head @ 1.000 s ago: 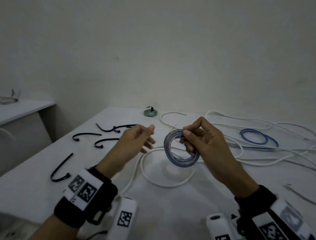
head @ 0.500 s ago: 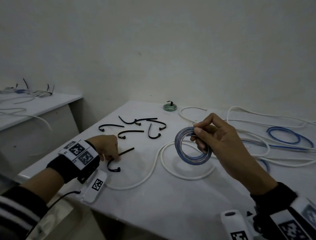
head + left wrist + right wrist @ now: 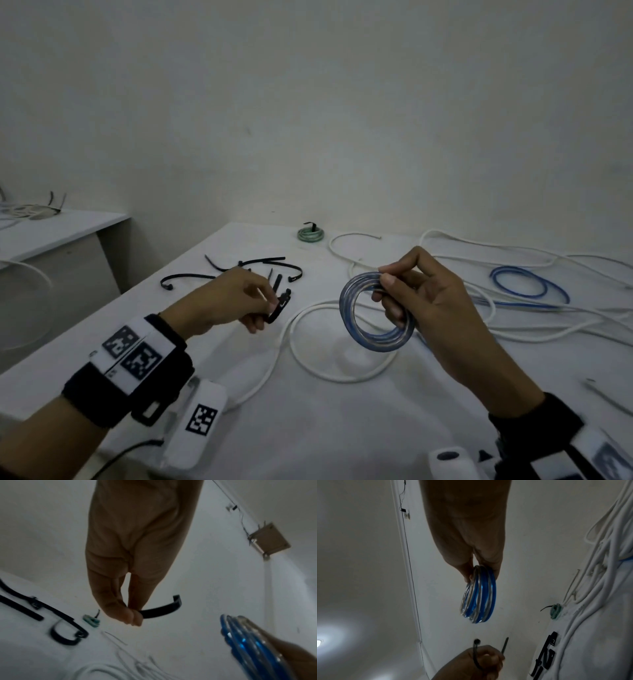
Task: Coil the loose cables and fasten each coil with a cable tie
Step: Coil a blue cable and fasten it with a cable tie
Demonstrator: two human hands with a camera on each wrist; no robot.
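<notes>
Blue coil [image 3: 376,311] held upright above table [image 3: 342,428], right hand [image 3: 428,301] fingers curled through its ring, thumb pinching top. Left hand [image 3: 233,301] at 9 o'clock of coil, apart from it, pinches 1 curved black cable tie [image 3: 279,306] between thumb and fingertips, off the surface. Spare black ties [image 3: 260,265] lie at 10 o'clock. Tied green coil [image 3: 310,234] at 12. Loose white cable [image 3: 308,349] loops beneath coil; loose blue cable [image 3: 527,284] at 3.

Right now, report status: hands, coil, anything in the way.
Left hand pinches a black cable tie. Right hand grips the blue coil clear of the table, not yet tied. Gap between tie and coil open, nothing in the way.
</notes>
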